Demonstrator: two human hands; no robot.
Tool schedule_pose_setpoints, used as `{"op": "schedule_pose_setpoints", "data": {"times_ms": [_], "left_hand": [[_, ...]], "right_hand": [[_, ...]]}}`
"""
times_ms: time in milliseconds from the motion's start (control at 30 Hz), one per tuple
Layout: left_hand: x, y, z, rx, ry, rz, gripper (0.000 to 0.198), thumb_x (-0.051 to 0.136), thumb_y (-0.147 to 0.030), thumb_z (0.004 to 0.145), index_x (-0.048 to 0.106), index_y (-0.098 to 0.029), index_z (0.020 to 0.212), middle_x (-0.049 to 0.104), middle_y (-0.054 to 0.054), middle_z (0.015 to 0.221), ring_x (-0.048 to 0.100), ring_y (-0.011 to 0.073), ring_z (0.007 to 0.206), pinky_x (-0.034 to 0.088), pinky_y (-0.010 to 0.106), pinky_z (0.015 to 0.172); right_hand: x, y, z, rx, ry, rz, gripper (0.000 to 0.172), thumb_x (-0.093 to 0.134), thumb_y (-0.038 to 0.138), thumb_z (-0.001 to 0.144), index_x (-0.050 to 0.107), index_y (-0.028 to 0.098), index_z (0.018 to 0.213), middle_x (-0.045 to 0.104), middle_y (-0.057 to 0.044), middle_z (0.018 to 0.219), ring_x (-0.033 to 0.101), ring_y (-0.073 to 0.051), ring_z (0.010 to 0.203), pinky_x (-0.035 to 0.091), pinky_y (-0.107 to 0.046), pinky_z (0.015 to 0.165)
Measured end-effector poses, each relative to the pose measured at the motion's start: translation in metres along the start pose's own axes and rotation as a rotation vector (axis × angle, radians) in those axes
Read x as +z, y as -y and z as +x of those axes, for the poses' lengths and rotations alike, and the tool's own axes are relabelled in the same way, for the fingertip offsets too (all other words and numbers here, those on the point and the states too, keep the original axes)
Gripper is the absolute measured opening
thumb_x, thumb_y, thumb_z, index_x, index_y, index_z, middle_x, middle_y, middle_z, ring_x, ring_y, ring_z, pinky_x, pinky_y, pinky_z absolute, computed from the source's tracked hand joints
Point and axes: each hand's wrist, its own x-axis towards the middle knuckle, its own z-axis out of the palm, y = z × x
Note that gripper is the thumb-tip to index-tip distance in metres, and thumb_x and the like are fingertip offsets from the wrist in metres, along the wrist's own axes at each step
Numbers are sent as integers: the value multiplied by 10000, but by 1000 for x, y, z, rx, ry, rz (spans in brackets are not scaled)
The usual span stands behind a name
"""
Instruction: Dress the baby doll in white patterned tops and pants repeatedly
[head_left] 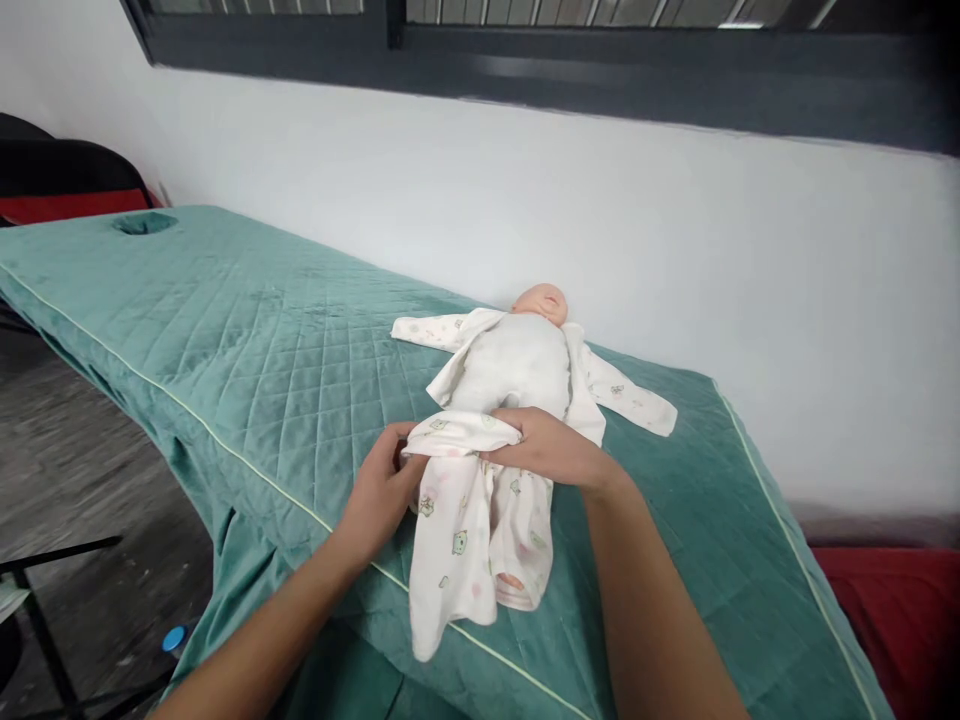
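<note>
the doll [517,355] lies on its back on the green quilted bed [300,370], its head by the white wall [637,220] and its legs toward the person. its white jacket [634,400] is spread open, both sleeves flung out to the sides. the printed pants [454,530] lie over the legs, below the pale torso. the left hand [384,485] has its grip closed on one side of the folded waistband, thumb in front; the right hand [551,445] pinches the other side, its fingers partly hidden by the cloth. the pant leg nearer the left hand lies flat across the bed's piping; in the other, a bit of foot [511,580] shows at the opening. a face hole [145,223] is at the bed's far end.
</note>
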Motion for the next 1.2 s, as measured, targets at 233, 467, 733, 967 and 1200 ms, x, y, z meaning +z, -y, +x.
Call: {"op": "schedule_pose_setpoints", "data": {"times_ms": [233,467,733,967,1200], "left_hand": [[4,8,-78,-260,-171,-270,417,734,-506,753,659,-183,1006,705,56,974,642,194,899,508,274,775],[22,-17,-81,-489,39,-696,471,649,-466,848,656,-179,1221,736,99,1034,690,249,942,540,338,810],[28,-19,-60,-380,70,-624,408,587,-458,875,627,-191,1181,716,72,953,674,213,773,528,315,651],[23,-8,-34,-258,10,-408,335,605,-512,859,598,-197,972,628,-10,783,523,120,625,414,230,557],[11,-5,21,21,-59,78,295,521,-467,912,569,-183,850,582,-11,754,513,141,699,403,243,638]], "right_hand": [[1,1,-2,3,15,52,276,664,382,830,722,233,1056,732,-18,1106,656,-286,1092,516,-369,910],[2,-1,-3,2,-17,107,379,700,437,805,710,232,1123,723,-26,1156,653,-286,1108,510,-393,952],[-1,1,-4,-15,-20,118,413,725,420,774,710,205,1126,727,-34,1136,648,-292,1096,502,-400,933],[-2,-1,-5,-41,-38,98,313,669,354,789,712,190,1053,730,-39,1075,649,-271,1031,491,-361,879],[-1,-6,0,42,-165,61,190,607,292,776,675,169,904,698,-24,917,637,-219,871,476,-284,702]]}}
